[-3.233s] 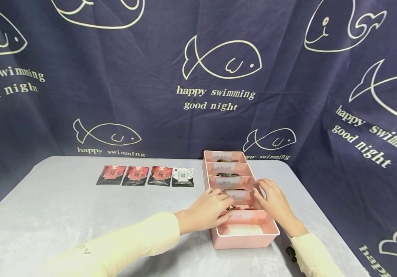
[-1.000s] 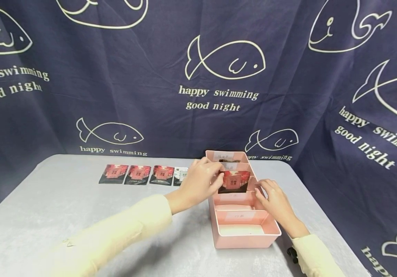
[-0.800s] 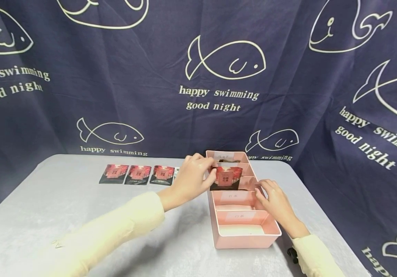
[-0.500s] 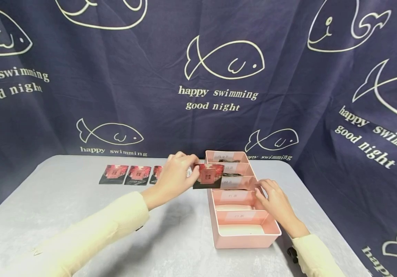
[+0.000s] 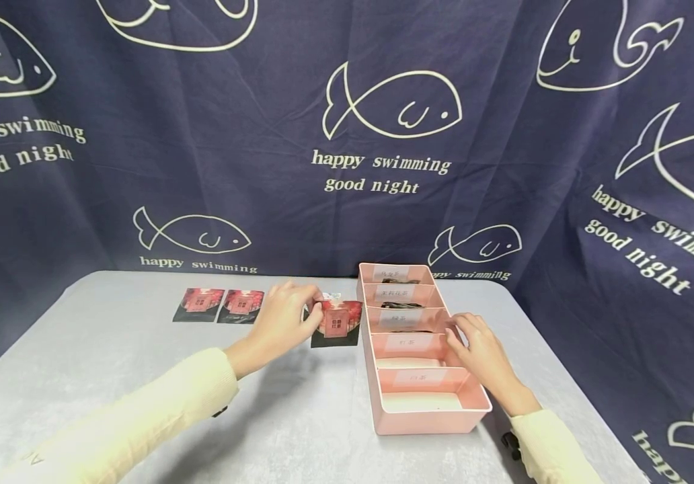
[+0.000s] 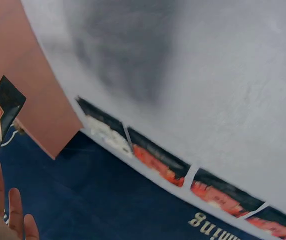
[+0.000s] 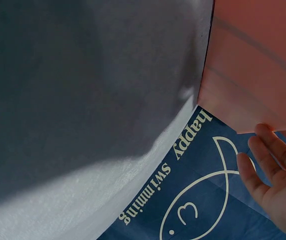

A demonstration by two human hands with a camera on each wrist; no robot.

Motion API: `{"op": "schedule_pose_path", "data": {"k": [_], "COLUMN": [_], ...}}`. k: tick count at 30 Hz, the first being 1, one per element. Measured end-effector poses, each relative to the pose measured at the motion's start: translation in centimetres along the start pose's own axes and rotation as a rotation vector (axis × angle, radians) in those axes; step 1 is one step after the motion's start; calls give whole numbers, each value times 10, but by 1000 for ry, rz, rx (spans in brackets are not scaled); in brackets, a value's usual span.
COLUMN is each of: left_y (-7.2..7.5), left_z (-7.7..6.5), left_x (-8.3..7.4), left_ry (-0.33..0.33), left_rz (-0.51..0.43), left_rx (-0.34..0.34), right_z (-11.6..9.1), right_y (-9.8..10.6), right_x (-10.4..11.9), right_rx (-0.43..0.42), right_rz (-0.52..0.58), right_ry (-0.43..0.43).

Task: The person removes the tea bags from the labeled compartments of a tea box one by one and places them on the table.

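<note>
My left hand (image 5: 286, 316) pinches a red and black tea sachet (image 5: 337, 323) by its upper left corner, just left of the pink divided box (image 5: 422, 422). The sachet hangs upright, its printed front towards me. In the left wrist view the same sachet (image 6: 2, 115) shows above the spread fingers (image 6: 15, 207). My right hand (image 5: 485, 353) rests at the box's right rim with relaxed fingers; the right wrist view has its fingertips (image 7: 264, 129) right at the rim. Dark packets (image 5: 401, 306) lie in the far compartments.
A row along the table's back edge holds red and black sachets (image 5: 198, 304) and one white and black sachet (image 6: 102, 127); the left hand partly hides it in the head view. Paper labels (image 5: 407, 343) mark the box dividers. A dark fish-print curtain (image 5: 262, 168) stands behind.
My left hand has lifted the red and black sachet out of the box's second-nearest compartment and carried it left, past the box's side. The right hand has stayed at the right rim.
</note>
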State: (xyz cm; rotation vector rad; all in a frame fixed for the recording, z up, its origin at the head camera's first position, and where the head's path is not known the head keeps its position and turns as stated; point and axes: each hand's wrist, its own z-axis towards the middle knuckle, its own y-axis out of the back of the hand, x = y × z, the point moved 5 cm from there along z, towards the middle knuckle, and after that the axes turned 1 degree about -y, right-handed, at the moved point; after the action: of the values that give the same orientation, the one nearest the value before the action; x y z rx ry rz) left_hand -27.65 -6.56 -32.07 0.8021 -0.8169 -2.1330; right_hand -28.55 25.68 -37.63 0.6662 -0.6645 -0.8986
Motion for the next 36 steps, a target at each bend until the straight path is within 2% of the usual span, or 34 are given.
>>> {"op": "schedule_pose_path", "data": {"k": [4, 18, 26, 36], "left_y": [-9, -34, -43, -53], "left_z": [-9, -31, -32, -29], "left_x": [6, 25, 40, 51], "left_ry": [22, 97, 93, 86], "left_rz": [17, -37, -14, -1], "left_rx": [41, 146, 173, 210], "right_z": [0, 1, 1, 0], "right_y": [0, -2, -1, -2], "right_x": [-1, -2, -1, -2], "right_rx": [1, -7, 9, 4], "right_rz": [-7, -5, -6, -12], "right_ry": [-1, 2, -6, -7]}}
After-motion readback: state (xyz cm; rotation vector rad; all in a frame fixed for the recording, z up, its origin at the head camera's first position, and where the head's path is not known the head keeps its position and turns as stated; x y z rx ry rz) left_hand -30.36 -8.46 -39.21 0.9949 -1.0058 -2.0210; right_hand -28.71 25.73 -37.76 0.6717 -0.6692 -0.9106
